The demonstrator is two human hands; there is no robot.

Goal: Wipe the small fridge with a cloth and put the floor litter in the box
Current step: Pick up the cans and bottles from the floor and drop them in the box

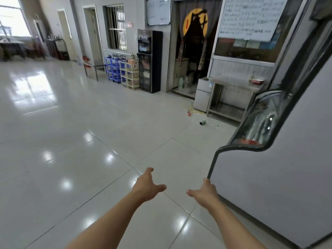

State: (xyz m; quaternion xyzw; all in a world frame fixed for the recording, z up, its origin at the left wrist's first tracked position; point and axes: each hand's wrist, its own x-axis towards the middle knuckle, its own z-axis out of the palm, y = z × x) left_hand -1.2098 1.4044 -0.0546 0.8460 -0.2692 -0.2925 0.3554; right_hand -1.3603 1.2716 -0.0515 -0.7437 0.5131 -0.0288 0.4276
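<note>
Both hands empty, fingers spread: left hand (147, 186), right hand (203, 192). Display freezer (269, 177) at 3 o'clock; can (202, 122) & small fridge (203, 95) at 1. Whiteboard writing unreadable.

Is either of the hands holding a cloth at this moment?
No. The left hand and the right hand both reach forward over the tiled floor with fingers spread and nothing in them.

Glossy tiled floor (71, 141); smooth white small fridge (203, 97).
</note>
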